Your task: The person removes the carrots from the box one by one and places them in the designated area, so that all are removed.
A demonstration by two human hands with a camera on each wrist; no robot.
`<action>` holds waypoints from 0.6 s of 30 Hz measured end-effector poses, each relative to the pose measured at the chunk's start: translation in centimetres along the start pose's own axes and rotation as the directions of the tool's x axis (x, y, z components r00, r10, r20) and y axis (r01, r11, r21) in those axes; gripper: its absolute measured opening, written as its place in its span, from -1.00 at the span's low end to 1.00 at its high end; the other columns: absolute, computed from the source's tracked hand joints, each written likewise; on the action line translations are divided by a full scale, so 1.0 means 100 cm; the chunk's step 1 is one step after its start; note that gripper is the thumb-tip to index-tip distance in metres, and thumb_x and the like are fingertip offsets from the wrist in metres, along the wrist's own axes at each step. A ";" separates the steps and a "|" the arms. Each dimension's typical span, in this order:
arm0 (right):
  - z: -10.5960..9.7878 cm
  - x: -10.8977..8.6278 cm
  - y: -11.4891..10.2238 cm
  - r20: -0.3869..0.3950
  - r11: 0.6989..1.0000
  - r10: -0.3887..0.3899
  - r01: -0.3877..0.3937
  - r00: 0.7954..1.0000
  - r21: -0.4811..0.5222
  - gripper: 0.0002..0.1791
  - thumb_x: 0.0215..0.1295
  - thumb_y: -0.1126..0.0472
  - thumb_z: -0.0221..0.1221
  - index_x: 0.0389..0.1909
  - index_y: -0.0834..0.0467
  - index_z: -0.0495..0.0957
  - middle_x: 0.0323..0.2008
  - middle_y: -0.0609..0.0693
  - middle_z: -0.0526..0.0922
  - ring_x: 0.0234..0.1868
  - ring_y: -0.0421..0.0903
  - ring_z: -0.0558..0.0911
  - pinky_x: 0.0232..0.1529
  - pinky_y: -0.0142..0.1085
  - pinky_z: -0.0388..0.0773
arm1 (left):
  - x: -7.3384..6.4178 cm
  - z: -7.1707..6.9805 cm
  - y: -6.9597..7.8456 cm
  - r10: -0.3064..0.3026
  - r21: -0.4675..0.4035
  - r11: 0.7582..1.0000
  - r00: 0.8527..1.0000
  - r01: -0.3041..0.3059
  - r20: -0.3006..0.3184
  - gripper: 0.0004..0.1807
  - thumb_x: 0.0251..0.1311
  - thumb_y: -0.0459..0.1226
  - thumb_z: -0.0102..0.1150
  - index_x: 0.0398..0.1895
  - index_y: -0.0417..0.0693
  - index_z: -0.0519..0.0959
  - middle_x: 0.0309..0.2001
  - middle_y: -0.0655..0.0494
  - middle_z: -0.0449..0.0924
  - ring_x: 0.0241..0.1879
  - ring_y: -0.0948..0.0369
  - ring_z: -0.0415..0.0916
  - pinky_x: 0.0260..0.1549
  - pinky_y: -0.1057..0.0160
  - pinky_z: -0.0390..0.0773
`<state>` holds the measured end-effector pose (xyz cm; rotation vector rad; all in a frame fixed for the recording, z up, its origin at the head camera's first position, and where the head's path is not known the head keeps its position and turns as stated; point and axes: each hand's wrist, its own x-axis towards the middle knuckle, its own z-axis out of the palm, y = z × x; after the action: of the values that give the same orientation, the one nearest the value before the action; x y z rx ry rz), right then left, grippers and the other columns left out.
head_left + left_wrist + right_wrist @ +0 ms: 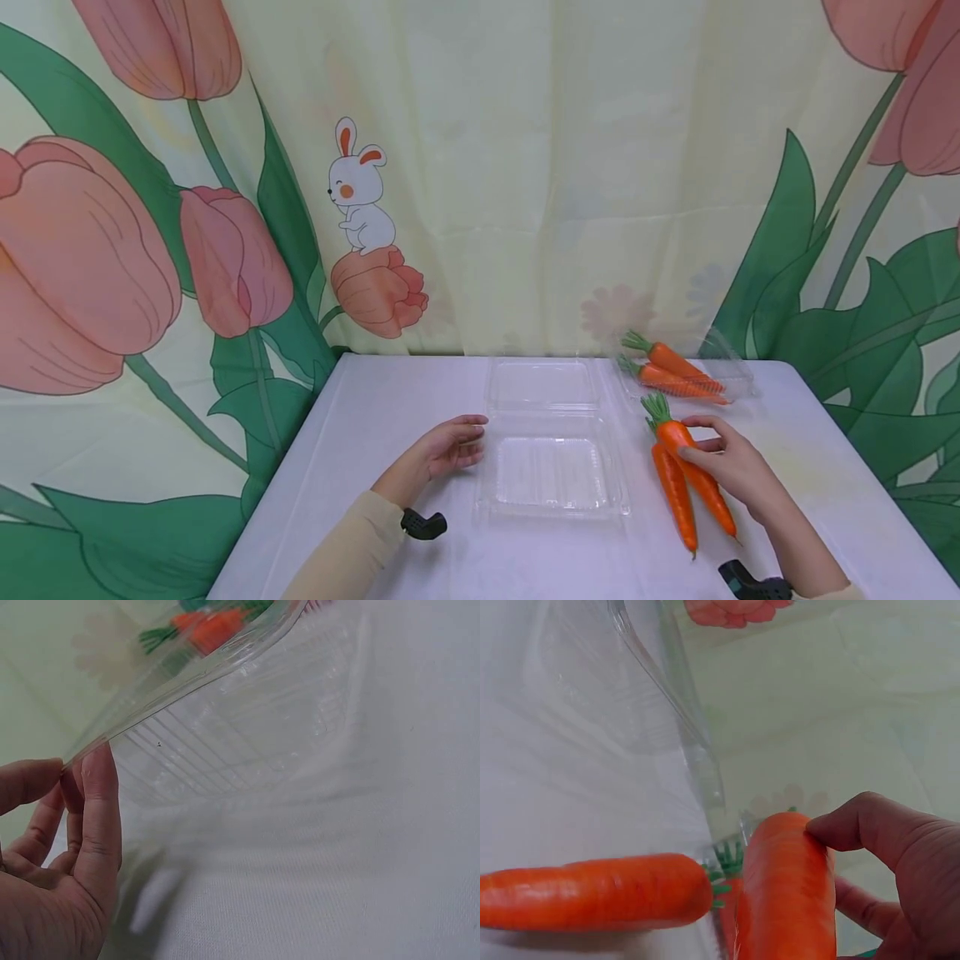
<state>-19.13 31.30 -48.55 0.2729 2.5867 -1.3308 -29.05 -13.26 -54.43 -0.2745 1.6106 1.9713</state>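
A clear plastic clamshell box (619, 500) lies with its lid (543, 385) folded back on the white table. At its left side is my left hand (448, 447); in the left wrist view, the thumb and fingers (99, 802) pinch the box's thin rim. My right hand (731, 467) grips an orange carrot (705, 483) with a green top between thumb and fingers. This carrot appears raised over the table, to the right of the box. Beside and partly behind it, another carrot (677, 504) lies on the tabletop, seen also in the right wrist view.
At the back right of the table (397, 383) stands a second clear plastic box (741, 379) with carrots (678, 360) in it. A curtain (487, 167) printed with tulips and a rabbit hangs behind the table. Dark cameras are strapped to both wrists.
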 end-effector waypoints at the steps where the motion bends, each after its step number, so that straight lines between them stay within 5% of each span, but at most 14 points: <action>1: -0.002 0.000 0.002 -0.002 1.000 0.005 -0.005 1.000 -0.001 -0.20 0.43 -0.08 0.25 0.48 0.25 0.18 0.20 0.50 0.41 0.01 0.16 0.60 -0.11 -0.07 0.74 | 0.000 0.000 0.000 0.000 -0.001 1.000 1.000 0.000 0.000 -0.66 0.45 -0.31 0.16 0.24 -0.13 0.53 -0.12 0.04 0.56 -0.33 0.21 0.61 -0.26 0.28 0.73; 18: -0.012 0.003 0.044 -0.058 0.994 0.105 -0.103 0.993 0.022 -0.12 0.46 -0.18 0.18 0.49 0.31 0.09 0.27 0.58 0.30 0.06 0.32 0.53 -0.10 -0.12 0.74 | -0.004 0.000 0.000 0.006 -0.012 1.000 1.000 -0.006 0.000 -0.70 0.45 -0.30 0.16 0.20 -0.12 0.55 -0.13 0.03 0.56 -0.36 0.23 0.61 -0.28 0.30 0.74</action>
<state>-18.35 34.84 -51.39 0.4502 2.5692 -1.3312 -28.76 -13.33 -54.23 -0.2748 1.6017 1.9858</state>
